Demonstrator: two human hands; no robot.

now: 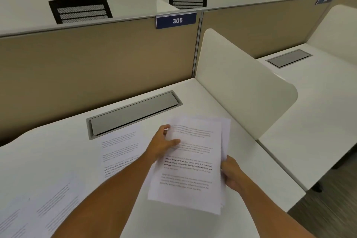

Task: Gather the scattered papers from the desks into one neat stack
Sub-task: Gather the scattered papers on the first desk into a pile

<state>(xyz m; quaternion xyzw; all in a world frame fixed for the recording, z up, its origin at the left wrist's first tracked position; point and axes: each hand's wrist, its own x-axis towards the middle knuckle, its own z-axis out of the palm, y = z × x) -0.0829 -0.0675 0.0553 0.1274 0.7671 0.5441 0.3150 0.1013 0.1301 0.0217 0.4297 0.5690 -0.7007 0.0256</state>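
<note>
Hands, left and right, both clamped on paper stack; loose sheets beside cable hatch.

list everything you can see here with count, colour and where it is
held papers: a few sheets, white with black print, in both hands above the near desk
loose papers: at least three, white, flat on the near desk; one below the cable hatch, the others at lower left
desks: two, white; near one, another at right
cable hatches: two, grey, one in the near desk, one in the right desk
side divider: one, white, between the desks
back partition: tan, behind the desks
number sign: one, blue, reads 305, on the partition top
chairs: at least three, black, beyond the partition, e.g.
left hand: on the sheets' left edge
right hand: grips their right edge
</note>
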